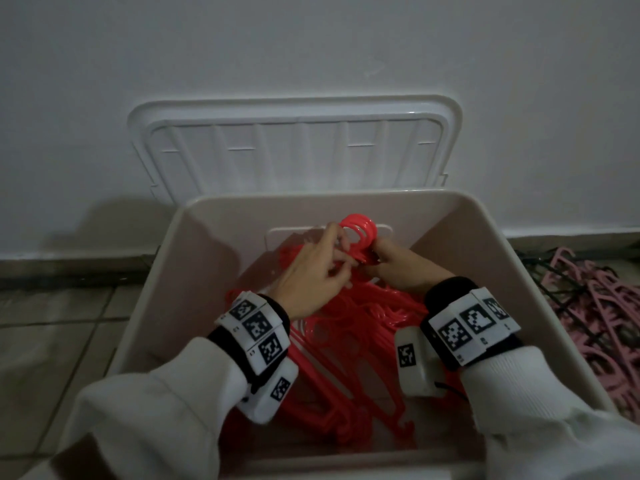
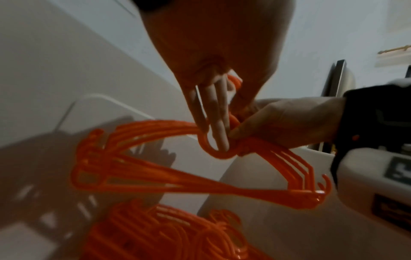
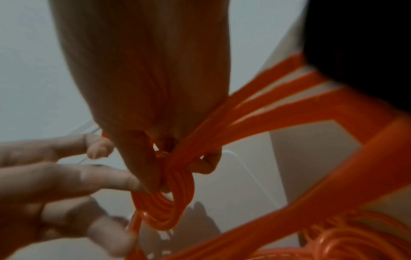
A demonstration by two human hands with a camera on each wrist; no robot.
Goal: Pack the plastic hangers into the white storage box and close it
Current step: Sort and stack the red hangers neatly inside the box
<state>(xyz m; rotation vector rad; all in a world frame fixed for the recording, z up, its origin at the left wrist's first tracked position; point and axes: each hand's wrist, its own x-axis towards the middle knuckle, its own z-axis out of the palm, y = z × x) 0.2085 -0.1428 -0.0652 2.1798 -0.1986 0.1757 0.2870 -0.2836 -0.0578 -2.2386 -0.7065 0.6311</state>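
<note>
White wall rises behind a tiled floor, with a dark skirting strip along its foot; the box stands on the tiles against it, open, its lid propped upright between box and wall, ribbed inner face toward the camera.

Inside the box both hands meet at a bunch of red hangers; the hooks point up and away toward the far wall, stacked into one thick ring, and the bodies trail down and back toward the person, long bars lying across the box. The right hand is curled round the necks just under the hooks, gripping the bunch; in the right wrist view the strands fan out from that fist. The left hand comes in from the left, fingers fairly straight and threaded among the hooks, touching rather than clasping.

How many hangers are in the bunch cannot be counted, several at least; a second pile lies on the box floor beneath, more than can be counted. One box, one lid.

Right of the box, on the floor, lies a heap of pink hangers over dark wire mesh; each wrist wears a band with black-and-white markers.
</note>
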